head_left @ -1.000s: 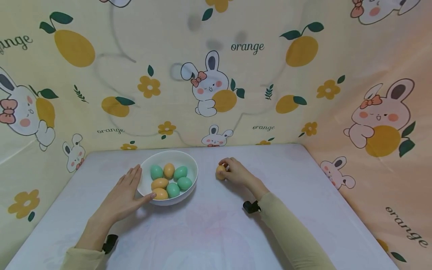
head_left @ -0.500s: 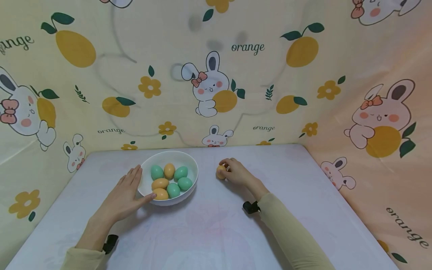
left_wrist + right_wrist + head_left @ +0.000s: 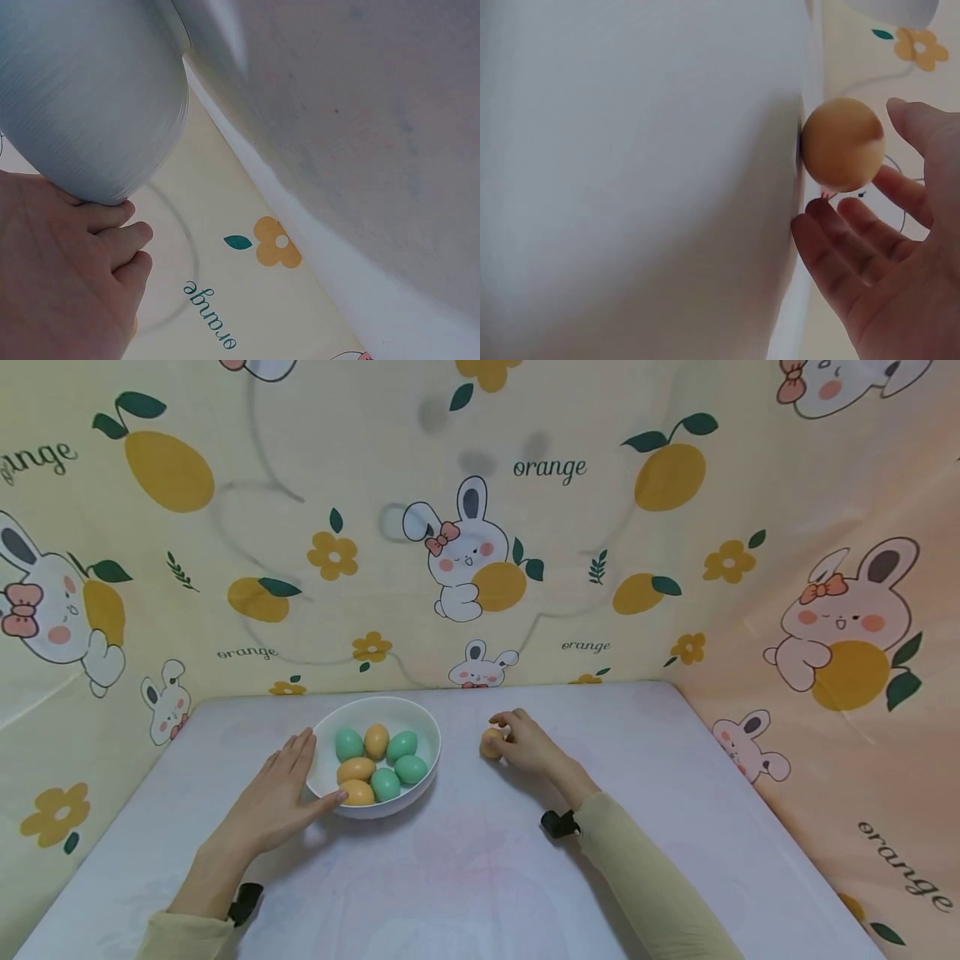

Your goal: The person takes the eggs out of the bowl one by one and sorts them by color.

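A white bowl (image 3: pixel 322 762) holds several green and orange eggs, among them a green egg (image 3: pixel 385 784) and an orange egg (image 3: pixel 377 741). My left hand (image 3: pixel 273 802) lies against the bowl's left side, fingers extended and thumb over the near rim. In the left wrist view its fingers touch the bowl's outer wall. To the right of the bowl, another orange egg (image 3: pixel 843 145) sits on the table. Around it is my right hand (image 3: pixel 532 746), with loosely bent fingers; in the right wrist view the thumb (image 3: pixel 915 124) stands apart from the shell.
The white-covered table (image 3: pixel 450 885) reaches back to a patterned cloth backdrop (image 3: pixel 390 602) printed with rabbits and oranges. The backdrop also rises along the left and right sides. Each wrist carries a small black device, such as the right wrist camera (image 3: pixel 559 823).
The right hand's fingertips have lifted slightly and loosened from the orange egg, which stays in place. The left hand and the bowl have not moved.
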Tool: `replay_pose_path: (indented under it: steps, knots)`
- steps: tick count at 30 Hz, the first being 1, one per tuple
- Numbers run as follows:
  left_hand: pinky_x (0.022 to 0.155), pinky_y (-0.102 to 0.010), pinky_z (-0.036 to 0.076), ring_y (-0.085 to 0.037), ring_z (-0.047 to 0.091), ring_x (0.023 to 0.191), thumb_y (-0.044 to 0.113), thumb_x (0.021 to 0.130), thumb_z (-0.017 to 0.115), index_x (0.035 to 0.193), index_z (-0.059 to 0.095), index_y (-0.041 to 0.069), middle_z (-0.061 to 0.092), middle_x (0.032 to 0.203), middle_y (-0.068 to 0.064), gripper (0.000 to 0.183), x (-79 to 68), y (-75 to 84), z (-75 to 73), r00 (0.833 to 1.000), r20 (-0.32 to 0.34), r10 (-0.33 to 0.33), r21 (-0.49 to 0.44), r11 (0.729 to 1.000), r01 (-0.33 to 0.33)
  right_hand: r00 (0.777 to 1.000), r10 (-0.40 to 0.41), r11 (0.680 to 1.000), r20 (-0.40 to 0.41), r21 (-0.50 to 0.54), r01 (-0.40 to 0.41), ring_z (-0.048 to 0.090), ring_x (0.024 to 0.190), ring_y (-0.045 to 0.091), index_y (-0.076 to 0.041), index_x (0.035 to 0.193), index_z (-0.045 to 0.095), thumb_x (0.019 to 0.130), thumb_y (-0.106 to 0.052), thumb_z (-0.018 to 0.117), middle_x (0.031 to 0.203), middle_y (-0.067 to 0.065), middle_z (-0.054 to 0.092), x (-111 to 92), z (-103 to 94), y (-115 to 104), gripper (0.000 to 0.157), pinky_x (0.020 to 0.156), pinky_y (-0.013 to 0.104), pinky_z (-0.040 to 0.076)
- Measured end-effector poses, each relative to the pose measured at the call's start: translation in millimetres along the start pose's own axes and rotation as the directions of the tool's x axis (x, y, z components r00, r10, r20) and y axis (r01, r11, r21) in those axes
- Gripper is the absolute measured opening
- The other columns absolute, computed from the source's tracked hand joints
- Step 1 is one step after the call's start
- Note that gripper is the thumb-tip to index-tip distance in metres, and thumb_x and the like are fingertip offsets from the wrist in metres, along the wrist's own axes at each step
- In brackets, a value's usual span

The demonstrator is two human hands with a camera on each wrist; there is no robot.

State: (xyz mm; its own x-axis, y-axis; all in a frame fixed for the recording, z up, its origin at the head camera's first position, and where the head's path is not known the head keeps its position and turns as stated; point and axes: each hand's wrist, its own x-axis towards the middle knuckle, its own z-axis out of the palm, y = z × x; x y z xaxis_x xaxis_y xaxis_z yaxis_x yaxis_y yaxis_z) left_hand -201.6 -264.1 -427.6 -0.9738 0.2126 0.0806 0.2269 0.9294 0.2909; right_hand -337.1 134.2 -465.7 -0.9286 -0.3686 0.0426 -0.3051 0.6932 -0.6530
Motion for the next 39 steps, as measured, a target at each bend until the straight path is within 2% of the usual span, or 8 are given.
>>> replay_pose_path:
  steps: [6,10,17,25,31,39]
  knots:
    - [0.125,-0.065,0.016,-0.051,0.015,0.155,0.072,0.095,0.055,0.160,0.015,-0.013,0.014,0.168,-0.032,0.114,-0.1,-0.2,0.0,1.000,0.001,0.001,0.000,1.000,-0.001,0.999,-0.017,1.000,-0.044,0.001,0.017,0.057,0.123,0.028,-0.011,0.145,0.057,0.104,-0.039,0.063,0.143,0.011,0.050,0.2,-3.3,-2.7,0.050,0.101,0.047,0.053]
    - [0.126,-0.064,0.015,-0.050,0.015,0.155,0.072,0.095,0.055,0.160,0.015,-0.012,0.014,0.168,-0.032,0.114,0.5,-0.7,0.6,1.000,0.003,0.000,-0.002,1.000,0.000,0.995,-0.064,0.998,-0.079,-0.006,0.064,0.054,0.130,0.031,-0.011,0.145,0.056,0.103,-0.039,0.066,0.146,0.010,0.049,-0.8,-8.6,-11.2,0.051,0.105,0.051,0.051]
    - [0.126,-0.064,0.015,-0.050,0.015,0.155,0.072,0.095,0.055,0.160,0.015,-0.013,0.014,0.168,-0.032,0.114,0.6,-0.7,0.5,1.000,0.000,0.006,-0.002,1.000,-0.006,0.978,-0.157,0.988,-0.137,-0.011,0.157,0.056,0.127,0.030,-0.008,0.141,0.058,0.102,-0.034,0.068,0.141,0.010,0.051,-0.1,-13.9,-33.2,0.048,0.106,0.046,0.051]
    - [0.126,-0.065,0.015,-0.050,0.015,0.155,0.073,0.095,0.055,0.160,0.015,-0.012,0.015,0.168,-0.032,0.114,0.0,-1.4,0.5,1.000,-0.006,0.011,-0.006,1.000,-0.011,0.932,-0.310,0.950,-0.187,-0.034,0.310,0.060,0.122,0.029,-0.006,0.137,0.060,0.101,-0.025,0.070,0.142,0.012,0.053,5.7,-10.5,-59.3,0.043,0.102,0.041,0.054]
    - [0.126,-0.064,0.015,-0.050,0.015,0.155,0.072,0.095,0.054,0.160,0.015,-0.012,0.015,0.168,-0.032,0.114,0.1,-3.6,1.4,1.000,-0.011,0.019,-0.004,1.000,-0.019,0.914,-0.353,0.935,-0.199,-0.029,0.354,0.060,0.121,0.029,-0.006,0.135,0.061,0.100,-0.023,0.071,0.143,0.013,0.054,8.8,-5.8,-83.3,0.039,0.101,0.040,0.054]
    - [0.126,-0.064,0.015,-0.050,0.016,0.155,0.072,0.095,0.055,0.160,0.015,-0.013,0.015,0.168,-0.032,0.114,1.2,-3.6,1.2,1.000,-0.012,0.018,0.000,1.000,-0.018,0.911,-0.377,0.925,-0.165,-0.023,0.379,0.059,0.122,0.022,-0.010,0.137,0.060,0.102,-0.025,0.069,0.139,0.006,0.054,15.2,7.3,-107.6,0.039,0.100,0.036,0.054]
